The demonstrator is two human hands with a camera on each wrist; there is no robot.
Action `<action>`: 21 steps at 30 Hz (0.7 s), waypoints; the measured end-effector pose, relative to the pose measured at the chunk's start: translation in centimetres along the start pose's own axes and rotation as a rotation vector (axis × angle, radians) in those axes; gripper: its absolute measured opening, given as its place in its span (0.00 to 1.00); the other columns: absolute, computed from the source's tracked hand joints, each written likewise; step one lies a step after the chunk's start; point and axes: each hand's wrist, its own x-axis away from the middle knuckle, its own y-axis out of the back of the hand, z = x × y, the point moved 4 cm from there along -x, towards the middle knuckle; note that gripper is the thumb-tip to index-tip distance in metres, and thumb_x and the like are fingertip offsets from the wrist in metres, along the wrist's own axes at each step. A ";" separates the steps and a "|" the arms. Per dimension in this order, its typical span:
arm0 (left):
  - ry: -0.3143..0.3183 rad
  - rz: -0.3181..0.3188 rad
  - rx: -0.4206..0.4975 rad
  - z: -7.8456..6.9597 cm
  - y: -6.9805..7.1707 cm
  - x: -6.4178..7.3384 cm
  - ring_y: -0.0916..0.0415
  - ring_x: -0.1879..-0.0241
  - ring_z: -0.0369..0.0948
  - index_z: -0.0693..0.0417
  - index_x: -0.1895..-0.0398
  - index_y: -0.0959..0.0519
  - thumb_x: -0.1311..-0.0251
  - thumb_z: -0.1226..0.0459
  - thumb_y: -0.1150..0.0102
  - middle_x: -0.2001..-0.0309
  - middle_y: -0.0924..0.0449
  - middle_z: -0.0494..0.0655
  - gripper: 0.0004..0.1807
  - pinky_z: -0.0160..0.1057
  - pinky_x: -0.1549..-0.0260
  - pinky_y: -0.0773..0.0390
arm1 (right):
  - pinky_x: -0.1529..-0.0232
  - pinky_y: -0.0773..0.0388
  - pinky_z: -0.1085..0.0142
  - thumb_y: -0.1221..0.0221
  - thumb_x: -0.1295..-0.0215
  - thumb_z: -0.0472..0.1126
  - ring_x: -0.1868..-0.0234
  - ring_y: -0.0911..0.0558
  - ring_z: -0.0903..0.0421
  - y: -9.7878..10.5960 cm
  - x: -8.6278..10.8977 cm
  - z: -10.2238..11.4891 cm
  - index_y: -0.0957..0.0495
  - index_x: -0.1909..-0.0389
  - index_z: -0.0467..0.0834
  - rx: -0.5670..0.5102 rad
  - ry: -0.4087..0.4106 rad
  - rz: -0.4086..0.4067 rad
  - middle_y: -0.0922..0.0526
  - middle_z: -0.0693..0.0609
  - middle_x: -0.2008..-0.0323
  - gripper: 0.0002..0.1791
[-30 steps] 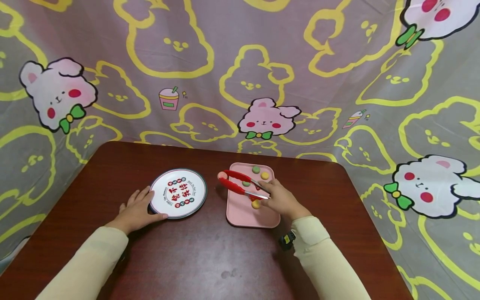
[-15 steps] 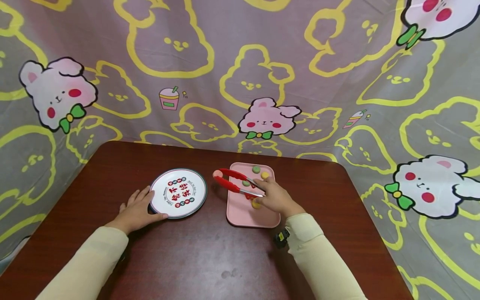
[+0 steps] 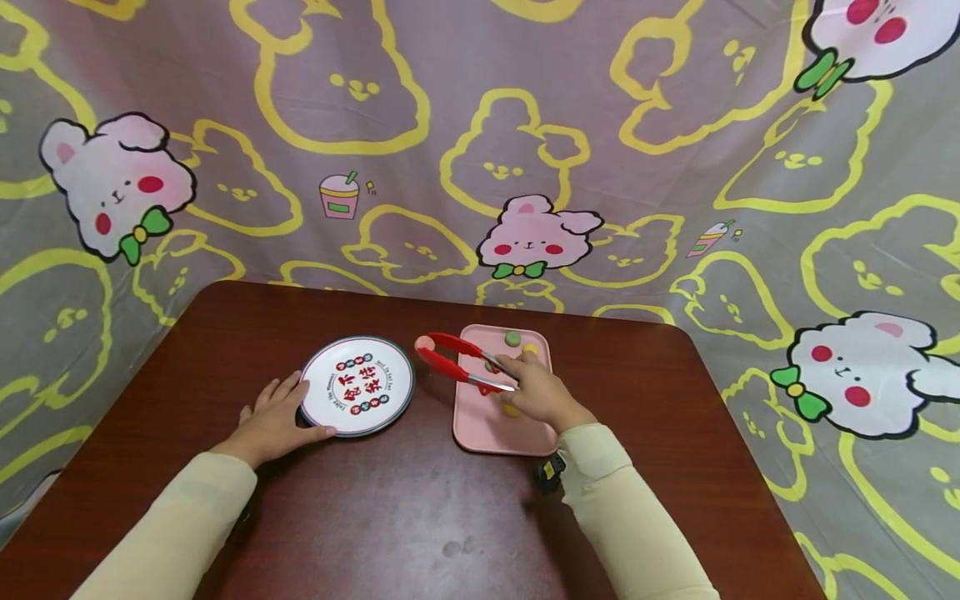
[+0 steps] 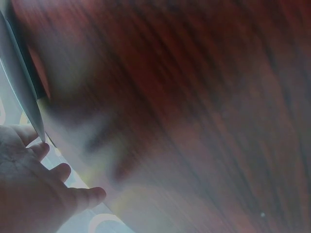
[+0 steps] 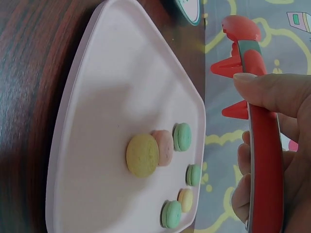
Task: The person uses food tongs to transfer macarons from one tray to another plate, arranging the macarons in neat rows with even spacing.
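My left hand lies at the left edge of a white round plate with red and blue lettering, fingers spread and touching its rim. In the left wrist view the plate's side shows by the fingertips. My right hand grips red-and-steel tongs above a pink tray. Between the tong tips a pink macaron is held in the air, left of the tray and near the plate. On the tray, in the right wrist view, lie a yellow macaron, a pink macaron and several green and yellow ones.
Both dishes stand on a dark reddish wooden table, a narrow strip of it between plate and tray. A patterned cloth hangs behind and beside the table. A small dark device sits at the right wrist.
My right hand has moved left, bringing the tongs and the pink macaron past the tray's left edge toward the plate. The left hand and plate stay in place.
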 end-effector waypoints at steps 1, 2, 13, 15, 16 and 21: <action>0.000 0.000 0.000 0.0 0.0 0.0 0.65 0.31 0.70 0.70 0.28 0.49 0.54 0.32 0.39 0.28 0.57 0.70 0.64 0.79 0.45 0.60 | 0.68 0.26 0.53 0.32 0.44 0.40 0.62 0.26 0.52 -0.1 -0.1 0.1 0.24 0.41 0.49 -0.003 0.000 -0.002 0.27 0.46 0.58 0.27; 0.000 0.000 0.000 0.0 0.0 0.0 0.65 0.31 0.70 0.70 0.28 0.49 0.55 0.32 0.39 0.28 0.57 0.70 0.64 0.79 0.45 0.60 | 0.68 0.26 0.53 0.32 0.44 0.40 0.62 0.26 0.52 -0.1 -0.1 0.2 0.24 0.42 0.49 -0.006 0.000 -0.005 0.27 0.46 0.58 0.27; 0.003 0.002 0.005 -0.1 0.2 0.1 0.65 0.31 0.70 0.70 0.28 0.48 0.54 0.32 0.39 0.28 0.57 0.70 0.63 0.79 0.45 0.60 | 0.68 0.29 0.62 0.32 0.45 0.38 0.67 0.27 0.53 -0.7 -0.5 1.3 0.28 0.35 0.46 -0.043 0.000 0.006 0.28 0.45 0.57 0.33; 0.004 0.002 0.003 -0.1 0.2 0.2 0.65 0.31 0.70 0.70 0.28 0.48 0.54 0.32 0.39 0.28 0.57 0.70 0.63 0.79 0.45 0.59 | 0.67 0.29 0.61 0.32 0.45 0.39 0.65 0.27 0.53 -0.8 -0.6 1.5 0.28 0.35 0.45 -0.042 0.007 0.005 0.27 0.45 0.57 0.34; 0.003 0.002 0.000 -0.1 0.3 0.2 0.65 0.31 0.70 0.71 0.28 0.48 0.54 0.32 0.39 0.28 0.57 0.70 0.63 0.79 0.45 0.59 | 0.67 0.28 0.61 0.32 0.45 0.39 0.64 0.27 0.53 -0.8 -0.6 1.7 0.28 0.36 0.45 -0.035 0.012 0.002 0.27 0.44 0.57 0.33; -0.002 -0.003 -0.006 -0.1 0.4 0.3 0.64 0.32 0.71 0.71 0.29 0.48 0.54 0.33 0.38 0.28 0.57 0.70 0.63 0.79 0.45 0.58 | 0.63 0.26 0.59 0.32 0.44 0.39 0.61 0.26 0.52 -0.8 -1.0 2.2 0.29 0.35 0.44 -0.009 0.025 0.003 0.26 0.44 0.56 0.34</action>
